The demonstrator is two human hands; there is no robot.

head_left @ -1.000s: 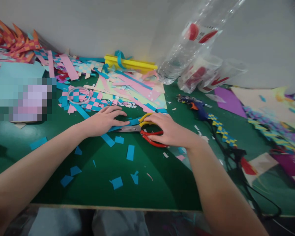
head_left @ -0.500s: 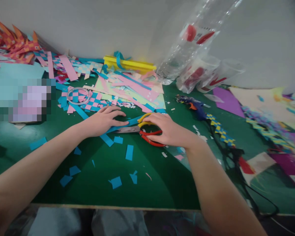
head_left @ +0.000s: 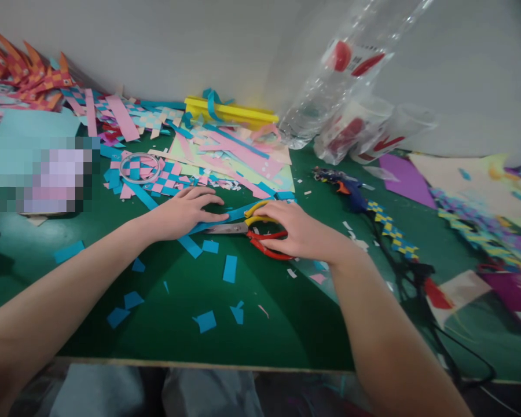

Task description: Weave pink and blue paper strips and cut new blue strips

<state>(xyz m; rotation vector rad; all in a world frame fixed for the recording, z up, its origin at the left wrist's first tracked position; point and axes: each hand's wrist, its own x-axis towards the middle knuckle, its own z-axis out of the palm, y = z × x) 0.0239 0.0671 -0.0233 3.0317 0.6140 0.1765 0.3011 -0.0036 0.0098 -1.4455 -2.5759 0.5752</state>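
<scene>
My right hand (head_left: 301, 229) grips a pair of scissors (head_left: 267, 249) with one yellow and one red handle loop. Their blades point left and lie close to the table, alongside a blue paper strip (head_left: 242, 212); whether the blades touch it I cannot tell. My left hand (head_left: 191, 213) rests on that strip with its fingers apart, the thumb stretched along it near the blades. Another length of blue paper (head_left: 190, 247) pokes out below the left hand. Small cut blue pieces (head_left: 230, 269) are scattered on the green table (head_left: 260, 341) in front of both hands.
Behind my hands lie pink, blue and pale paper strips (head_left: 243, 150), a tape roll (head_left: 139, 168) and a yellow folded piece (head_left: 230, 113). Clear plastic cups (head_left: 325, 81) lean on the wall. Right of me are a woven paper band (head_left: 393, 231) and black cord (head_left: 464, 353).
The view has shifted very slightly. Both hands and the scissors keep practically the same place on the blue strip.
</scene>
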